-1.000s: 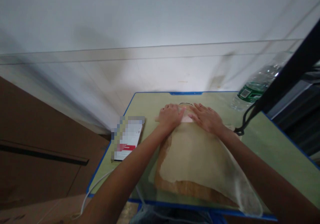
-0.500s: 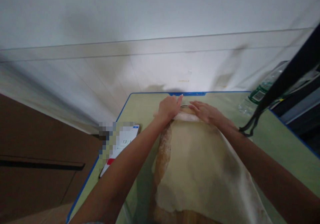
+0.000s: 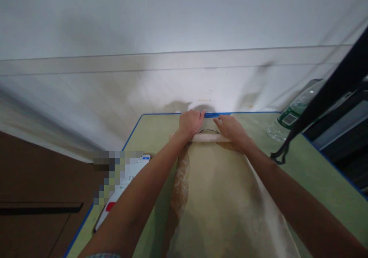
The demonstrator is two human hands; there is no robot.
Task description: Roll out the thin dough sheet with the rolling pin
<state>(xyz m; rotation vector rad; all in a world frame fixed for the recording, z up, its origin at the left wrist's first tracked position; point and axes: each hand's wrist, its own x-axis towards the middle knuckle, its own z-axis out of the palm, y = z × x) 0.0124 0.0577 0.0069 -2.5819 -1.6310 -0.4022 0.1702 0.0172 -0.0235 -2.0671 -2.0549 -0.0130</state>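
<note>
Both hands, left hand [image 3: 190,123] and right hand [image 3: 231,127], have pushed farther toward the table's [image 3: 313,173] far edge, palms pressed on the rolled end [image 3: 211,137] of the beige cloth bag [image 3: 227,200], tightening the roll.

Wall [image 3: 172,16]: plain white, dim, with soft shadows
Skirting [image 3: 86,64]: a pale band along the foot of the wall
Floor [image 3: 100,108]: light planks, a bright patch beyond the table's far edge
Table [image 3: 313,173]: pale green top with a blue rim, far edge near the wall
Left side: a dark brown panel [image 3: 34,196] beside the table
Right side: a black slanting bar [image 3: 333,93], dark furniture behind it
</note>
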